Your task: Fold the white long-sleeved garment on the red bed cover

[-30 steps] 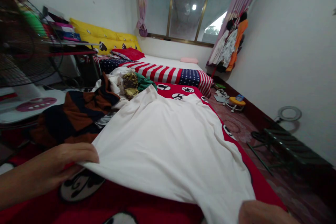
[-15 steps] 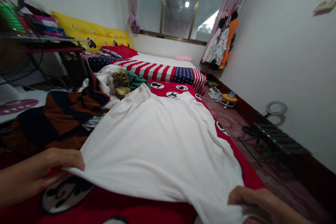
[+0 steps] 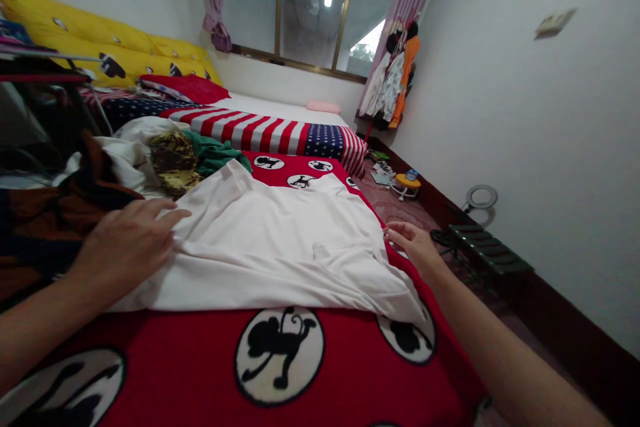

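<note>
A white shirt lies on the red cover with its near part folded back over itself, wrinkled along the fold. My left hand rests over the shirt's left edge, palm down, with thumb and forefinger apart. At the right edge is my right hand, its thumb and fingertips pinched together against the cloth. The red cover has black monkey figures in white circles and shows in front of the shirt.
Left of the shirt lie a brown and navy garment and a heap with a green cloth. Behind stands a bed with a striped, starred cover. A dark green folding stool and a yellow stool are on the right.
The shirt's near edge, held up between both hands before, has been carried forward and laid over the shirt. Both hands moved away from me; my left hand has loosened. The view shifted right.
</note>
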A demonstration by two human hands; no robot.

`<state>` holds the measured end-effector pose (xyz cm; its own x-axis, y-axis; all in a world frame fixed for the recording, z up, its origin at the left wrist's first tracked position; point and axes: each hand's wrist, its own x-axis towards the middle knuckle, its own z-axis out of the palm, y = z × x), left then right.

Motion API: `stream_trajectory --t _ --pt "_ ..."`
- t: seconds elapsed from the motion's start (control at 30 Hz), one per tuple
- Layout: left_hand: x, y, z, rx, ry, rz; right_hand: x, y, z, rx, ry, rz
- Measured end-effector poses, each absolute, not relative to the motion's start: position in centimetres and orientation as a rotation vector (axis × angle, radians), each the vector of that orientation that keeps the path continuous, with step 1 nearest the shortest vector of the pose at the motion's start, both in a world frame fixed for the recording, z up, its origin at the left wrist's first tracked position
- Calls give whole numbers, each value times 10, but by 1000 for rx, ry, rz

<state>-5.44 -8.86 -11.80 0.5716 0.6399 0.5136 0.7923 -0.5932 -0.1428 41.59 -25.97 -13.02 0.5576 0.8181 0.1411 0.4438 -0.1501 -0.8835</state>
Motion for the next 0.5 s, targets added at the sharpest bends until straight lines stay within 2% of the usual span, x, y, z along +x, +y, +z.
stream_trajectory --t 0.2,0.33,0.5 --pt "72 -141 -142 -3171 -699 -763 437 -251 -149 -2100 -1102 288" --pt "121 -174 -177 -3228 -477 -964 431 -236 -149 -2226 -1182 221" --pt "124 -182 -197 -3166 -400 -1074 428 -217 -150 -2430 -1152 52"
